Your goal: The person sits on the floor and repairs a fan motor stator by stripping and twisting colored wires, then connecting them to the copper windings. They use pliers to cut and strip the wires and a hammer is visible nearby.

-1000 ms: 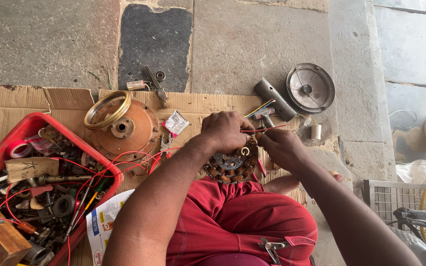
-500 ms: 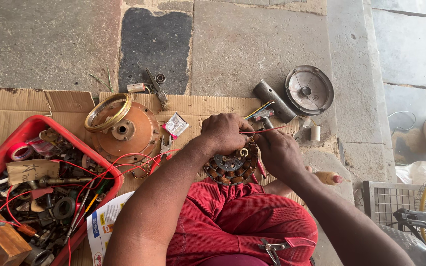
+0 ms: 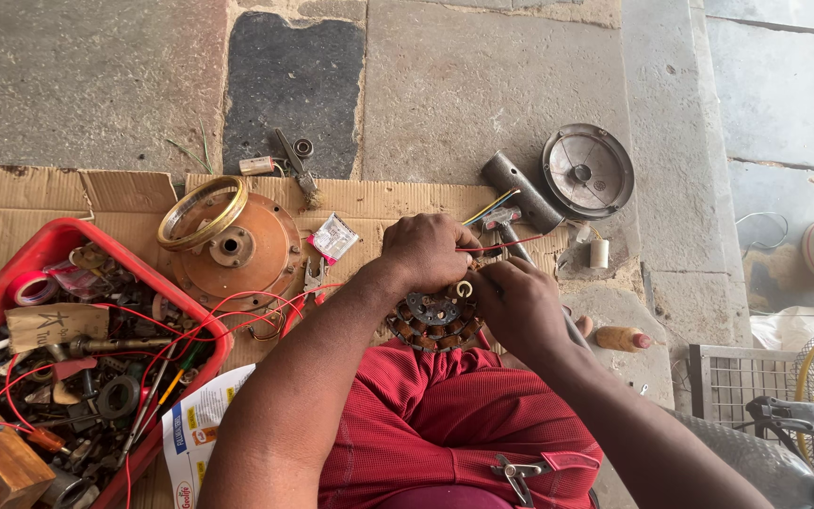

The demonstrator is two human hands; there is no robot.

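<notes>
Both hands work at a round copper-wound motor stator [image 3: 433, 322] on the lap: the left hand [image 3: 429, 249] curls over its top, the right hand [image 3: 512, 303] pinches a red wire [image 3: 511, 245]. Left of them, a red plastic tray [image 3: 25, 256] holds tape rolls, tools and tangled wires.

worn stone slab floor [image 3: 482, 85] in daylight, flattened cardboard [image 3: 21, 198].

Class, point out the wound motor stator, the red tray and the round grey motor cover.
Wound motor stator [image 3: 433, 323], head view, lower coil ring.
Red tray [image 3: 58, 241], head view, top rim.
Round grey motor cover [image 3: 588, 172], head view, centre.
</notes>
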